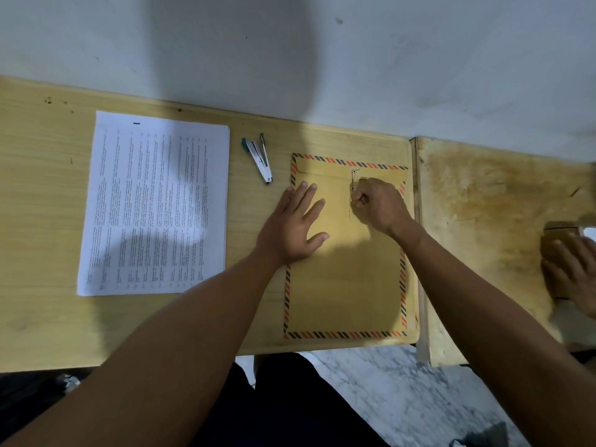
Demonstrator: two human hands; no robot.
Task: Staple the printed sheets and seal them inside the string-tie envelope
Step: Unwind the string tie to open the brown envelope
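Head view. A brown envelope (346, 269) with a red-and-dark striped border is seen lying flat on the wooden bench (42, 201), close to the bench's right end, with its flap end toward the wall (322, 53). The left hand (292, 225) is laid flat on the envelope's left part, fingers (308, 196) straight and spread, the heel of the hand at the envelope's left edge. The right hand (379, 203) is placed over the envelope's upper part, near the flap, with its fingers curled; a thin string (350, 204) is pinched there, running from the round fastener (354, 171) on the flap down past the fist. Whether the string is wound on the fastener cannot be told.

To the left of the envelope, just apart from it, a stapler (258, 156) with green ends is seen lying on the bench with its two arms spread apart. Further left of the envelope, beyond the stapler, a stack of printed sheets (154, 204) lies flat on the bench, outside the envelope. Whether the sheets are stapled cannot be made out.

To the right of the envelope, a second, worn bench top (483, 221) adjoins. At its far right edge, another person's hand (571, 269) is seen resting on a brown object (556, 237), blurred.
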